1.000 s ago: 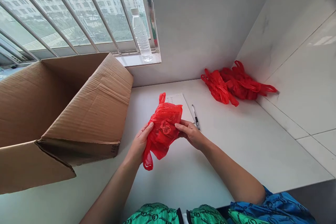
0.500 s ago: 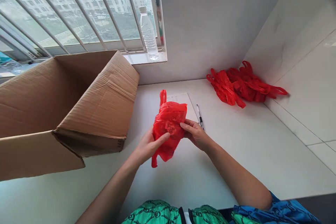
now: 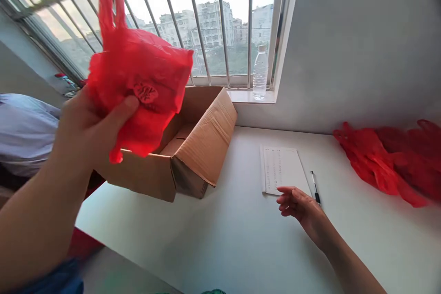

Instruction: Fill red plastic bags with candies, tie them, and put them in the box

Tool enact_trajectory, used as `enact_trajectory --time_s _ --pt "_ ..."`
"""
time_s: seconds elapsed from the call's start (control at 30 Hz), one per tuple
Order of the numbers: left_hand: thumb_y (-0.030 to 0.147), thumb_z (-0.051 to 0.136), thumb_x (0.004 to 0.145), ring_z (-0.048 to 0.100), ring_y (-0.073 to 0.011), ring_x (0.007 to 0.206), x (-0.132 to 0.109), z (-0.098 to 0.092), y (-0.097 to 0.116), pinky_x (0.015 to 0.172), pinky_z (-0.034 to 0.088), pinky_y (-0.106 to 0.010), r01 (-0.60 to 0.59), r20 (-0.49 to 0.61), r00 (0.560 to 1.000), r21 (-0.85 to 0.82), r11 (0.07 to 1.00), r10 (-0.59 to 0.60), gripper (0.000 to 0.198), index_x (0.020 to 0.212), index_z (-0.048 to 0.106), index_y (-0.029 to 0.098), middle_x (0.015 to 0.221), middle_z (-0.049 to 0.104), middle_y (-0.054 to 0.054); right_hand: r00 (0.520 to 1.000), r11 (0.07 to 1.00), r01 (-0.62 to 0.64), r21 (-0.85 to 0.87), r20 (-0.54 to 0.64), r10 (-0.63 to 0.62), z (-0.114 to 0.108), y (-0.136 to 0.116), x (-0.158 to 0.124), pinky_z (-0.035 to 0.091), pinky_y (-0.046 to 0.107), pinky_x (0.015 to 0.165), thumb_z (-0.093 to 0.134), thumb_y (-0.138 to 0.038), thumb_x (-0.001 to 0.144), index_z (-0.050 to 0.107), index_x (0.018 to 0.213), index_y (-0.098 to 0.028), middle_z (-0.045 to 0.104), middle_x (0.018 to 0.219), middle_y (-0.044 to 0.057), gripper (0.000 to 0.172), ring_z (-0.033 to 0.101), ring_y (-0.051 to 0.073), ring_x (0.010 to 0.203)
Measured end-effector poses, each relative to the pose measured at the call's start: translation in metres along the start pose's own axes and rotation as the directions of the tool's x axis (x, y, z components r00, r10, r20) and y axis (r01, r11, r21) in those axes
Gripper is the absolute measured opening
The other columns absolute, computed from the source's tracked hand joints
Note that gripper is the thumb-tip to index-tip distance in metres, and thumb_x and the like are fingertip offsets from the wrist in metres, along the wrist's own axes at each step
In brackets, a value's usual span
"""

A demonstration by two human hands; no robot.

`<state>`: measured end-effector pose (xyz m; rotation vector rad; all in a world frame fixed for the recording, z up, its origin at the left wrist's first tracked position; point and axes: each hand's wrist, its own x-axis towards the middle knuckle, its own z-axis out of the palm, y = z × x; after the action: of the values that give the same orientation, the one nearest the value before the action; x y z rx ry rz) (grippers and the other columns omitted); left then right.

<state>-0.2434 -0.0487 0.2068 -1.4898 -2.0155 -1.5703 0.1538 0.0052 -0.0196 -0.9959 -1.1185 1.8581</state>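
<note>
One grip, our left, clasps the red bag at upper left of the frame, in front of the box. We judge the bag could slip if the thumb slackens, or tear if it snags the box. Right of centre, our right grip hangs empty by the notepad; a low sweep might knock the pen.
</note>
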Motion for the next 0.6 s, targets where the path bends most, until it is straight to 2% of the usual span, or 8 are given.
enact_trajectory --time_s 0.03,0.1,0.2,0.23,0.3,0.4,0.5,0.6 --pt "0.052 0.071 0.08 0.064 -0.0162 0.08 0.02 0.0 -0.017 0.087 0.056 -0.049 -0.006 0.057 0.998 0.06 0.998 0.003 0.058 0.114 0.065 0.005 0.093 0.069 -0.001 1.0 1.0 -0.01 -0.007 -0.012 0.009 0.0 0.003 0.001 0.053 0.032 0.074 0.062 -0.055 0.087 0.072 0.109 -0.024 0.07 0.092 0.007 0.04 0.062 0.02 0.081" --pt "0.053 0.067 0.083 0.063 -0.0127 0.073 0.055 0.004 -0.057 0.084 0.057 -0.039 0.039 0.261 0.963 0.108 0.993 -0.066 0.059 0.113 0.065 0.002 0.088 0.072 0.0 0.999 1.0 -0.022 -0.016 -0.043 0.021 -0.001 0.01 0.005 0.053 0.032 0.072 0.065 -0.056 0.083 0.073 0.107 -0.023 0.07 0.09 0.007 0.042 0.062 0.02 0.079" --pt "0.038 0.073 0.08 0.058 -0.0074 0.059 0.087 0.011 -0.119 0.063 0.054 -0.017 0.057 0.493 0.854 0.229 0.972 -0.167 0.048 0.109 0.065 0.0 0.075 0.073 0.004 0.995 0.999 -0.03 -0.018 -0.1 0.028 -0.003 0.023 0.013 0.053 0.032 0.067 0.068 -0.057 0.08 0.074 0.105 -0.023 0.07 0.088 0.008 0.043 0.062 0.02 0.075" --pt "0.033 0.073 0.08 0.057 -0.0067 0.054 0.093 0.013 -0.137 0.056 0.051 -0.014 0.082 0.577 0.782 0.28 0.956 -0.236 0.042 0.105 0.066 0.0 0.069 0.072 0.005 0.993 0.999 -0.037 -0.017 -0.116 0.035 -0.004 0.028 0.015 0.052 0.033 0.065 0.069 -0.057 0.079 0.075 0.103 -0.023 0.07 0.087 0.008 0.043 0.062 0.02 0.073" --pt "0.024 0.074 0.078 0.053 -0.0055 0.046 0.096 0.015 -0.163 0.049 0.047 -0.012 0.112 0.641 0.704 0.327 0.939 -0.307 0.03 0.094 0.067 0.0 0.059 0.068 0.007 0.988 0.999 -0.049 -0.019 -0.146 0.046 -0.007 0.034 0.02 0.052 0.033 0.063 0.07 -0.058 0.076 0.076 0.101 -0.023 0.07 0.084 0.009 0.043 0.062 0.021 0.07" --pt "0.01 0.07 0.075 0.049 -0.0018 0.041 0.089 0.016 -0.184 0.047 0.042 -0.007 0.159 0.658 0.659 0.352 0.922 -0.365 0.021 0.09 0.066 -0.003 0.054 0.064 0.011 0.979 0.998 -0.059 -0.023 -0.199 0.053 -0.01 0.04 0.024 0.052 0.036 0.062 0.072 -0.059 0.073 0.077 0.098 -0.024 0.07 0.083 0.01 0.043 0.062 0.023 0.07" --pt "-0.002 0.065 0.071 0.048 -0.0001 0.036 0.082 0.015 -0.193 0.044 0.038 -0.005 0.227 0.65 0.624 0.38 0.897 -0.434 0.032 0.102 0.064 -0.005 0.054 0.063 0.014 0.967 0.997 -0.075 -0.023 -0.244 0.067 -0.013 0.041 0.025 0.052 0.038 0.06 0.072 -0.058 0.07 0.078 0.095 -0.026 0.07 0.083 0.011 0.041 0.061 0.025 0.069" --pt "-0.003 0.064 0.071 0.044 -0.0005 0.03 0.084 0.013 -0.192 0.039 0.035 -0.006 0.292 0.608 0.647 0.36 0.886 -0.46 0.025 0.096 0.066 -0.005 0.049 0.06 0.014 0.963 0.995 -0.094 -0.024 -0.256 0.085 -0.015 0.042 0.026 0.052 0.041 0.06 0.073 -0.058 0.07 0.078 0.094 -0.026 0.07 0.082 0.012 0.041 0.061 0.026 0.068"
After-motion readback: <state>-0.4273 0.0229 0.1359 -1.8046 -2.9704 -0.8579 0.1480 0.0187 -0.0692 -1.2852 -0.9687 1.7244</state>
